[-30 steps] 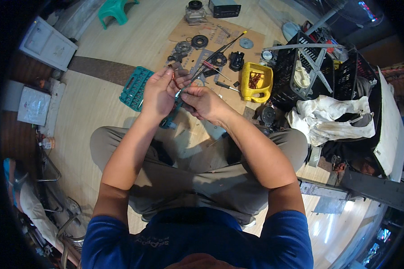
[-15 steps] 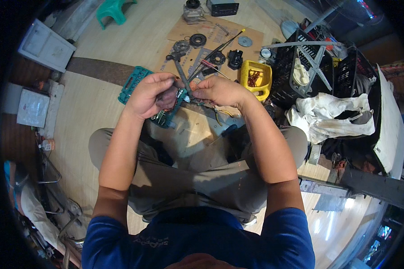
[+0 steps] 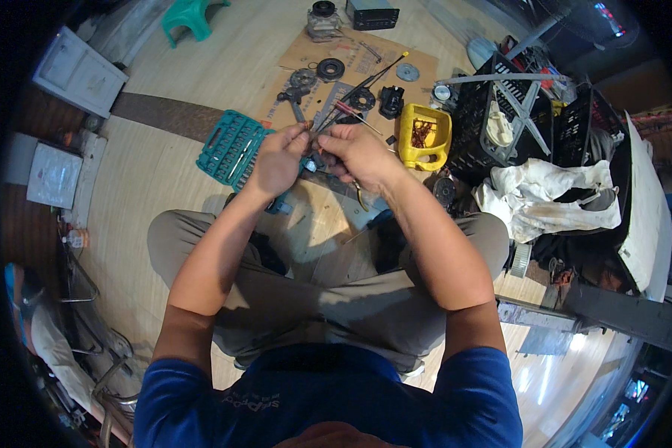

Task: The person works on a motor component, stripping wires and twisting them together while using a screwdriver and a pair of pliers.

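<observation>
My left hand [image 3: 278, 166] and my right hand [image 3: 360, 155] are close together in front of me, fingertips almost meeting. Both are closed in a pinch. What they hold is small and mostly hidden by the fingers, so I cannot name it. Just left of my left hand lies a green socket set case [image 3: 218, 166], unfolded, with rows of metal pieces. A grey metal part with a long shank [image 3: 297, 110] shows beyond my fingertips. Yellow-handled pliers [image 3: 361, 197] lie below my right hand. A screwdriver with a red handle [image 3: 345, 109] lies beyond it.
Cardboard [image 3: 280, 86] on the floor carries a black pulley ring [image 3: 330, 69], a grey disc [image 3: 408, 72] and a black part [image 3: 391, 101]. A cut yellow jug [image 3: 444, 138] holds small reddish pieces. Black crates [image 3: 463, 112] and a white cloth [image 3: 545, 198] stand to the right.
My left hand has moved right, up to the right hand, uncovering more of the socket set case. My right hand has stayed nearly in place, its fingers turned slightly.
</observation>
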The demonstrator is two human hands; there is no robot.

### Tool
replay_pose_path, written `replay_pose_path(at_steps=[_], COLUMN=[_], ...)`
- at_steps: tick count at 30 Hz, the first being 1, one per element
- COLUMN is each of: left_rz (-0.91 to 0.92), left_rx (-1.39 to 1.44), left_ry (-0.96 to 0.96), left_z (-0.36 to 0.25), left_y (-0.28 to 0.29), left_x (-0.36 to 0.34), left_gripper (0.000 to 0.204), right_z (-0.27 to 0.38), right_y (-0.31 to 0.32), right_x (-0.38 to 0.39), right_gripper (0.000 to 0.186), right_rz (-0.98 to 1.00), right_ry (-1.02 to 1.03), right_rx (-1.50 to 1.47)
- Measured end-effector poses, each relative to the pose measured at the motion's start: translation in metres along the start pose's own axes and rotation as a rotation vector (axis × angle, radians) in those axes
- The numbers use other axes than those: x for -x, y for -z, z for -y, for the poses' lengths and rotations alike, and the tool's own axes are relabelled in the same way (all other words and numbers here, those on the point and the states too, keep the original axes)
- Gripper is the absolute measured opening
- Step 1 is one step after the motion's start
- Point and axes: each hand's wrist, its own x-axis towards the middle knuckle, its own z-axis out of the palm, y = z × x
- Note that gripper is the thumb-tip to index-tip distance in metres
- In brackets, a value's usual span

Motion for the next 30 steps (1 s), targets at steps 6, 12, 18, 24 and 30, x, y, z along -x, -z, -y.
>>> replay_pose_path(at_steps=[6, 12, 18, 24, 30], left_rz=[-0.003, 0.026, -0.016, 0.402, 0.308], left_rx=[0.96, 1.02, 1.153, 0.709, -0.253], left_ry=[0.102, 0.077, 0.123, 0.338, 0.045], left_z=[0.008, 0.013, 0.003, -0.016, -0.002], left_y=[0.014, 0.02, 0.029, 0.042, 0.015], left_x=[-0.01, -0.007, -0.007, 0.005, 0.006], left_gripper=[0.029, 0.031, 0.025, 0.021, 0.018], right_z=[-0.021, -0.03, -0.031, -0.002, 0.0], right_y=[-0.031, -0.027, 0.0, 0.027, 0.022], right_x=[0.0, -0.01, -0.019, -0.012, -0.01], right_gripper=[0.014, 0.013, 0.016, 0.021, 0.022], right_rz=[-0.031, 0.018, 0.122, 0.096, -0.075], right_ry=[0.058, 0.093, 0.175, 0.114, 0.065], right_rx=[0.095, 0.121, 0.5, 0.834, 0.592])
